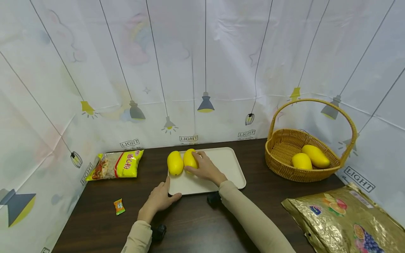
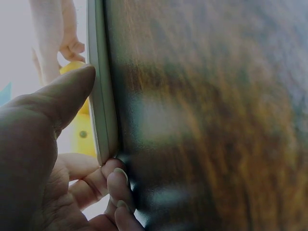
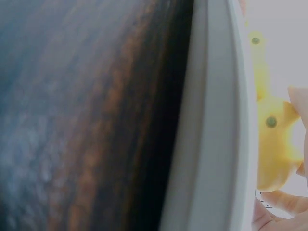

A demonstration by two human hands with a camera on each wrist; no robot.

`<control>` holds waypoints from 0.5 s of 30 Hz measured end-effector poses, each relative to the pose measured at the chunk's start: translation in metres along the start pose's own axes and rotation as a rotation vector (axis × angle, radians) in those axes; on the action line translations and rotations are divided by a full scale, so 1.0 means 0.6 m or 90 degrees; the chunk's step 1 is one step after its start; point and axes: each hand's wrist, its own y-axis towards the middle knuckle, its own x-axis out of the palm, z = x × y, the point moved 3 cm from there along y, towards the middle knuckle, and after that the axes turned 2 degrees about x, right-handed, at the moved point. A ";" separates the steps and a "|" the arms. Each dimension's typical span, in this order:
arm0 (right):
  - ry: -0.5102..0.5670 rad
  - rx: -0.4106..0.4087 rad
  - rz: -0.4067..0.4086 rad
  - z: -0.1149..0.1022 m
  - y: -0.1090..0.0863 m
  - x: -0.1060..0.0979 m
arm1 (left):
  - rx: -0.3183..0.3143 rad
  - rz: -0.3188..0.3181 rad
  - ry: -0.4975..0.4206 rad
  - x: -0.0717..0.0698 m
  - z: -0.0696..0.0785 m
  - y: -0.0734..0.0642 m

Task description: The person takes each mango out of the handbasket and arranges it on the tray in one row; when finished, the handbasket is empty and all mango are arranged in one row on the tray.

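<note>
Resting left hand (image 1: 159, 197) spread at the eight-o'clock corner of the tray (image 1: 224, 165) while clamping right hand (image 1: 205, 168) around its inner ten-o'clock mango (image 1: 189, 159), probably firm and slippery, best held round the middle.

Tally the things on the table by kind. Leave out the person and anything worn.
Yellow fruits: 4, two on the tray and two in the basket
Sealed packets: 3
Tray: 1
Basket: 1
Total: 9
</note>
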 end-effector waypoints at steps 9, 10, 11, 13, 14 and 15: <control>-0.009 0.007 -0.001 0.006 -0.006 -0.010 | -0.003 -0.001 -0.004 -0.002 0.002 -0.003; -0.009 0.007 -0.001 0.007 -0.006 -0.012 | -0.004 -0.001 -0.003 -0.002 0.002 -0.003; -0.010 0.008 -0.001 0.008 -0.006 -0.014 | -0.004 -0.001 -0.003 -0.003 0.002 -0.002; -0.012 0.011 -0.002 0.012 -0.006 -0.019 | -0.003 -0.001 -0.004 -0.003 0.002 -0.002; -0.013 0.011 0.000 0.014 -0.006 -0.022 | -0.003 -0.002 -0.005 -0.004 0.002 -0.002; -0.018 0.011 0.002 0.016 -0.006 -0.025 | -0.002 -0.002 -0.004 -0.004 0.002 -0.001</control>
